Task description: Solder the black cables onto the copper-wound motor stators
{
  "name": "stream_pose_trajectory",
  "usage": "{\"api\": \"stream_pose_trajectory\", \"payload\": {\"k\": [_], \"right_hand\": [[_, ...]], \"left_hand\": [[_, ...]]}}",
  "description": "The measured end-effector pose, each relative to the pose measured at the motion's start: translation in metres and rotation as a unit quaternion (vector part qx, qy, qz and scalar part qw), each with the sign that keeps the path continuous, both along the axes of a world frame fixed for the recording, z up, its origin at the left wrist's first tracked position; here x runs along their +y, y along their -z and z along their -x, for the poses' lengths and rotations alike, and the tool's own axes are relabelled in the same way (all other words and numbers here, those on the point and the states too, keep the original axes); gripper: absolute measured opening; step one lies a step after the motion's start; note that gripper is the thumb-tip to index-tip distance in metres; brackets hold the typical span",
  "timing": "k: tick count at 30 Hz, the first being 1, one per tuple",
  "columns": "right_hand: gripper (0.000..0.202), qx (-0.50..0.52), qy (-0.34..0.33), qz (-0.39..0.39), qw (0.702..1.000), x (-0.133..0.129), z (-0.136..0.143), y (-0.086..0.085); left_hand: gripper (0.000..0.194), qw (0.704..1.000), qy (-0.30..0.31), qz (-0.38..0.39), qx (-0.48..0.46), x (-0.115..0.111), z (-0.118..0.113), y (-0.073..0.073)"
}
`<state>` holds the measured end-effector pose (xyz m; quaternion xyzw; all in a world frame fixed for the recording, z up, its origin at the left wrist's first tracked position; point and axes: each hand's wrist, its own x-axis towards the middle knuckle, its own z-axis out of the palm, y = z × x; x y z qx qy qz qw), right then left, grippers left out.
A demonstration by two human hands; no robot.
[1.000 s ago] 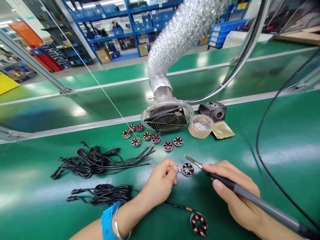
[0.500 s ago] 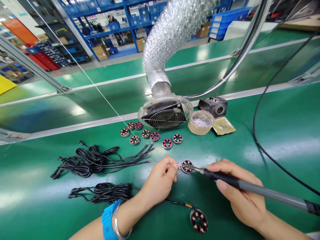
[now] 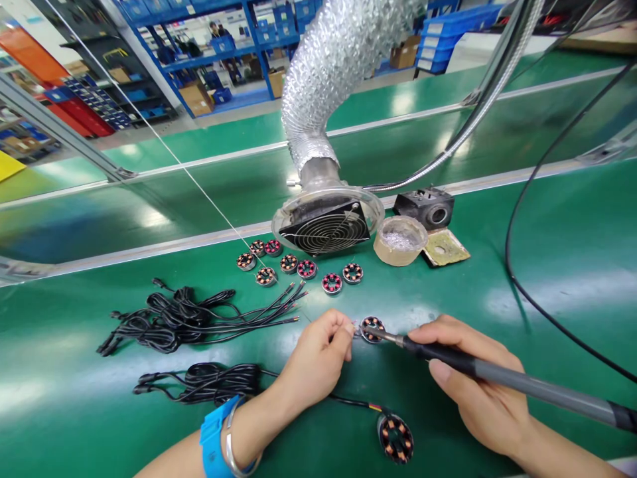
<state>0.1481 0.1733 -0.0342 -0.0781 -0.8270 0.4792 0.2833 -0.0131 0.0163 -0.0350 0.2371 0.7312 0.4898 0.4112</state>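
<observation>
My right hand (image 3: 480, 385) is wrapped round the handle of a soldering iron (image 3: 547, 395). Its metal tip rests on or just above a small motor stator (image 3: 372, 330) with copper windings, lying on the green bench. Just left of that stator my left hand (image 3: 318, 358) is closed in a pinch on a thin solder wire (image 3: 212, 198), which runs down from the upper left; the fingers hide its end. Small wire ends show between the fingertips and the stator. Below the hands lies another stator (image 3: 395, 438), joined to a coiled black cable (image 3: 221, 384) that passes under my left forearm.
Several stators (image 3: 306, 269) sit behind my left hand. A bundle of black cables (image 3: 174, 318) lies to the left. Over the bench hangs a fume extractor (image 3: 326, 229) on a foil duct. A round tub (image 3: 399, 242) and an iron stand (image 3: 428, 208) with a yellow sponge (image 3: 446, 247) stand behind.
The view has shifted very slightly. Both hands, the iron and the stator keep nearly the same positions.
</observation>
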Motion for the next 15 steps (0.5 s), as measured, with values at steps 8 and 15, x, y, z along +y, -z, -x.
{"api": "stream_pose_trajectory", "payload": {"k": [8,15], "right_hand": [[0.026,0.01,-0.03,-0.028,0.999,-0.002,0.0031,-0.0081],[0.027,0.015,-0.034,-0.025,0.999,-0.0025,0.0021,-0.0105]], "left_hand": [[0.025,1.0,0.006,0.003,0.005,-0.0013,0.0008,0.0017],[0.025,1.0,0.009,0.003,0.006,-0.0018,-0.0006,0.0016]]}}
